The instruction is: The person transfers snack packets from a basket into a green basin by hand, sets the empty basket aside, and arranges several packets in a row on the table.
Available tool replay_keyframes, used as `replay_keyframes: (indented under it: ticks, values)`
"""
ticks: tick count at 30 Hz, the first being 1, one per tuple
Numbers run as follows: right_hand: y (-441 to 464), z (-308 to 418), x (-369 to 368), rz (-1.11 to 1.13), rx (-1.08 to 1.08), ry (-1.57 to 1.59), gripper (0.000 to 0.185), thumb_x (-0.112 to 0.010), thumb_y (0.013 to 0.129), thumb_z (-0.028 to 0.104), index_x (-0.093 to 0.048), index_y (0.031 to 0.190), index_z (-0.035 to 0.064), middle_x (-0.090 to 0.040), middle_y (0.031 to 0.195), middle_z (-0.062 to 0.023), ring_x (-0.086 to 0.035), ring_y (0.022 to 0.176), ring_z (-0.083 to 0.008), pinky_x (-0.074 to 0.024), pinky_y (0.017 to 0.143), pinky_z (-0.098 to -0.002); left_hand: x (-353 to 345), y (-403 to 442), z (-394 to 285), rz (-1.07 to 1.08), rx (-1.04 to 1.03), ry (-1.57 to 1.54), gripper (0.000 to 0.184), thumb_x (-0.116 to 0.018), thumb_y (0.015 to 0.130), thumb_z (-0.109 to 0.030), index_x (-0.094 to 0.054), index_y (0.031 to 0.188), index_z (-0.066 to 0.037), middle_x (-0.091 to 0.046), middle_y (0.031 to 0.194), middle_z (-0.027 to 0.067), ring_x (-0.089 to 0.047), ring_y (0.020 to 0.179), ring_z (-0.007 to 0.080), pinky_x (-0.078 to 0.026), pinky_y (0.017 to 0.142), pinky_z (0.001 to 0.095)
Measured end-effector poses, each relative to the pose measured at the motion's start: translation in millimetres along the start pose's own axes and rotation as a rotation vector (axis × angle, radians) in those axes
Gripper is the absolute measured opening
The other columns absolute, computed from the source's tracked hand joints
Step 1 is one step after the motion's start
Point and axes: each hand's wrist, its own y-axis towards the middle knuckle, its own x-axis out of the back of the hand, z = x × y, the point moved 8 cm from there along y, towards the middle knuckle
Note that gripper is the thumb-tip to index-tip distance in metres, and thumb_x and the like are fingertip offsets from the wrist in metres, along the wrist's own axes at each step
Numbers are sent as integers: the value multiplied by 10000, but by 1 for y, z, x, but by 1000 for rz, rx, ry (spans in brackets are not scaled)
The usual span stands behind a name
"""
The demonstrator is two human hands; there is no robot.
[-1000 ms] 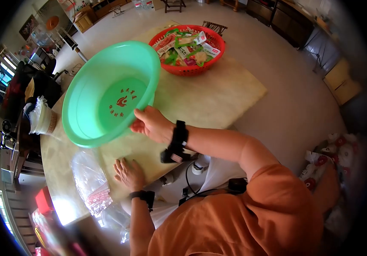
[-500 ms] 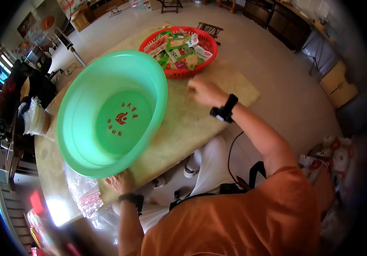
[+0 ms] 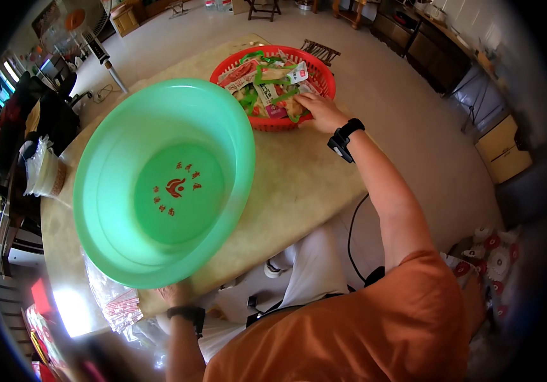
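Observation:
A large green plastic basin with red lettering on its bottom stands on the table, its inside bare. My left hand is at the basin's near edge, by the clear plastic bags; the rim hides most of its fingers, so I cannot tell how they are held. Beyond the basin sits a red plastic basket filled with small food packets in green, white and red wrapping. Over the basket's right side, my right hand reaches with fingers stretched out and apart, touching or just above the packets.
The tan table carries both containers. Clear plastic bags lie at its near left edge, and a bagged tub stands at the far left. A small folding stool is behind the basket. Red and white packages are piled at right.
My right hand has moved up from beside the basket onto its right side, and its fingers have opened out. My left hand stays at the basin's near edge. The view has shifted slightly.

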Motion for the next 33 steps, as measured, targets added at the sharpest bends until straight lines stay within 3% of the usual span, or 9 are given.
replay_keyframes:
  ticks: [6, 8, 15, 18, 21, 23, 28, 30, 33]
  values:
    - [9, -12, -2, 62, 41, 101, 682, -656, 705, 148, -384, 1329, 110, -418, 1334, -69, -388, 1226, -281, -316, 996, -438, -17, 8, 14, -77, -77, 62, 353, -442, 842, -317, -571, 1034, -50, -584, 1041, 166, -506, 970, 343, -356, 827, 464]
    - [5, -15, 3, 22, -81, -259, 647, -622, 684, 76, -428, 1298, 130, -446, 1311, -81, -419, 1195, -297, -344, 990, -393, -20, 8, 17, -94, -92, 67, 324, -453, 838, -299, -582, 1002, -52, -599, 997, 166, -533, 921, 348, -388, 784, 464]
    - [8, -37, -2, 4, -38, 131, 535, -603, 684, 58, -526, 1209, 129, -540, 1193, -104, -530, 1060, -299, -432, 868, -348, -36, 20, 25, -60, -61, 303, 304, -447, 844, -291, -596, 963, -54, -612, 957, 166, -550, 893, 349, -416, 750, 450]
    - [7, -35, 3, 89, 5, 121, 529, -626, 666, 81, -541, 1187, 118, -557, 1151, -134, -553, 1015, -298, -454, 807, -353, -27, 17, 19, -66, -23, 173, 311, -446, 850, -299, -589, 970, -50, -610, 957, 163, -552, 887, 347, -422, 746, 450]
    - [11, -36, 3, 148, -28, 83, 528, -655, 672, 182, -538, 1180, 101, -547, 1147, -170, -552, 1013, -298, -454, 809, -349, -15, 10, 11, -43, 0, 80, 317, -448, 851, -306, -585, 977, -50, -608, 962, 161, -553, 888, 345, -424, 747, 450]
    - [15, -50, -2, 128, -213, 423, 581, -652, 704, 302, -490, 1219, 85, -552, 1148, -176, -547, 1042, -290, -433, 852, -365, -17, 9, 12, -24, 2, 77, 318, -451, 849, -308, -585, 980, -51, -607, 967, 159, -552, 892, 344, -423, 750, 449]
    - [24, -33, 14, 3, -320, 140, 601, -659, 730, 269, -396, 1211, 23, -567, 1093, -197, -563, 1004, -307, -441, 835, -366, -19, 10, 15, -1, 9, 75, 323, -457, 845, -313, -584, 989, -54, -605, 978, 157, -549, 903, 341, -421, 758, 447]
    - [17, -39, 28, -118, -518, 53, 506, -697, 703, 219, -498, 1119, 10, -618, 983, -164, -605, 904, -253, -461, 770, -340, -20, 10, 16, 5, 14, 66, 325, -460, 844, -315, -584, 993, -55, -605, 983, 155, -548, 907, 341, -420, 762, 447]
    - [32, -56, 1, -59, -410, 366, 350, -691, 679, 241, -617, 940, 20, -644, 883, -141, -622, 847, -259, -463, 731, -346, -21, 9, 18, 20, 24, 61, 328, -463, 842, -318, -583, 998, -56, -604, 989, 154, -547, 913, 339, -419, 767, 445]
